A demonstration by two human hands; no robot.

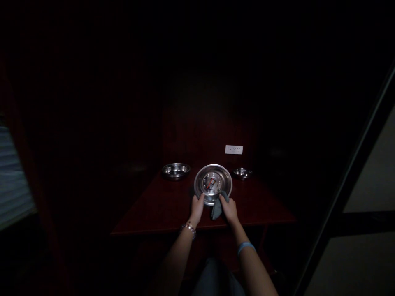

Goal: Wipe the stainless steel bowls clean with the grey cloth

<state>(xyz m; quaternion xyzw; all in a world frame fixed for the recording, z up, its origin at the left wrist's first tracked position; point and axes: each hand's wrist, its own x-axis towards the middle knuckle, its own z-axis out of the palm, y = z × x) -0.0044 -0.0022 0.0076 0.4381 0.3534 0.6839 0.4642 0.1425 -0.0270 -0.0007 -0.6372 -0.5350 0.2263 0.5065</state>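
A round steel basin (220,177) with a coloured label at its centre is tilted toward me above the dark red table (173,205). My left hand (197,206) grips its lower left rim, thumb on the inside. At the lower right rim, my right hand (229,208) holds a grey-green cloth (217,210) against the basin; part of the cloth hangs below the rim. The fingers behind the basin are hidden.
On the table's back left stands a wider steel basin (175,170), and a smaller steel bowl (242,173) is at the back right. A white socket panel (233,149) is on the back wall. Dark side panels flank the table.
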